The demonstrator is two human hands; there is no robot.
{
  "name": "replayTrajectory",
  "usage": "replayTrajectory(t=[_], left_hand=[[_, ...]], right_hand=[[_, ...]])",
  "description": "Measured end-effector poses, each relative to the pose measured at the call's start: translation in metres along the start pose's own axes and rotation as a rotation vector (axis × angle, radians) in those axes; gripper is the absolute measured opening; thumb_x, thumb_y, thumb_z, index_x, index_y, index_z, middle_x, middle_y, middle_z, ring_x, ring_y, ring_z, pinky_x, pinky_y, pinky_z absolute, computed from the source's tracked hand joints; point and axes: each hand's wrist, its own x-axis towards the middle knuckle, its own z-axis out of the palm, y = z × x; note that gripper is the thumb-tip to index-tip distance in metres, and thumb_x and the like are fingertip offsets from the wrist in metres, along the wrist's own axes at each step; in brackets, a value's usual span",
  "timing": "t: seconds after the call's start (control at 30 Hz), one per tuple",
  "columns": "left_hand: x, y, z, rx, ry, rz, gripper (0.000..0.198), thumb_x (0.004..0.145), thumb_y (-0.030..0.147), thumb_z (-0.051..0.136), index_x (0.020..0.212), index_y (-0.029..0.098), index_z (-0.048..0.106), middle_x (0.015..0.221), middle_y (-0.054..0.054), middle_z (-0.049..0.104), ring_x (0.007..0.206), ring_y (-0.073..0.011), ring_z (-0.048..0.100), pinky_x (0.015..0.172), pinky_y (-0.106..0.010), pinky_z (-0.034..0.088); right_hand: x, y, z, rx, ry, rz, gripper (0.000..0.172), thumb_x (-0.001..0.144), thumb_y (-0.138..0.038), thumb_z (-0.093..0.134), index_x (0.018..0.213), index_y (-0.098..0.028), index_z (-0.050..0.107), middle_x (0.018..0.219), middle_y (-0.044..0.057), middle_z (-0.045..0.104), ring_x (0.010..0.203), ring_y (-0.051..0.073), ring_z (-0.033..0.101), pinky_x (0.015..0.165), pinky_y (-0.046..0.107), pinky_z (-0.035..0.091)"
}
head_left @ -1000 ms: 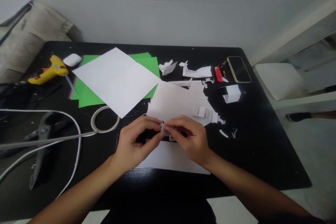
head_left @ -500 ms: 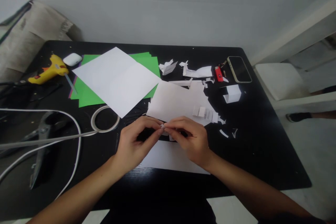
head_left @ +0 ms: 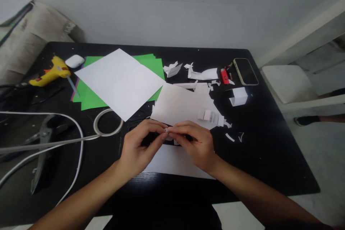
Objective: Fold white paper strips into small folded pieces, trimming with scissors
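Note:
My left hand and my right hand meet fingertip to fingertip above the black table. Both pinch one small white paper piece between thumbs and forefingers. Under the hands lies a white sheet. Just beyond them rests a cut white sheet with small folded tabs at its right edge.
A large white sheet covers green paper. A yellow glue gun, white earbud case, pliers, white cable and tape ring lie left. Paper scraps, red lighter, phone lie at the back right.
Both hands have stayed in place, with only slight finger shifts on the small paper piece.

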Motion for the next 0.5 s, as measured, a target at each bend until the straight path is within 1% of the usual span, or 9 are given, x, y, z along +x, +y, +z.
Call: replayTrajectory(t=[0.23,0.33,0.5], left_hand=[[0.0009,0.0001,0.0003,0.068,0.019,0.023,0.011,0.093,0.010,0.072,0.098,0.020,0.071,0.101,-0.006,0.073,0.095,-0.0183,0.071,0.083,-0.034,0.058],[0.0008,-0.0010,0.0006,0.092,0.021,0.023,0.009,0.095,0.012,0.070,0.098,0.020,0.070,0.102,-0.006,0.072,0.096,-0.0186,0.070,0.084,-0.034,0.058],[-0.0001,-0.0006,0.0016,0.069,0.020,0.009,0.010,0.095,0.011,0.069,0.099,0.020,0.069,0.101,-0.006,0.073,0.094,-0.0186,0.071,0.082,-0.034,0.059]], right_hand=[[-0.0008,-0.0007,-0.0006,-0.003,-0.009,0.030,0.016,0.093,-0.019,0.077,0.105,-0.027,0.082,0.094,0.005,0.079,0.077,0.017,0.075,0.062,0.029,0.063],[-0.0012,-0.0012,-0.0006,0.003,-0.004,0.038,0.015,0.092,-0.019,0.078,0.105,-0.027,0.083,0.094,0.005,0.079,0.077,0.017,0.075,0.062,0.029,0.063],[-0.0012,-0.0015,0.0001,0.019,-0.005,0.046,0.016,0.092,-0.018,0.077,0.104,-0.028,0.083,0.094,0.005,0.080,0.077,0.017,0.075,0.062,0.030,0.062]])
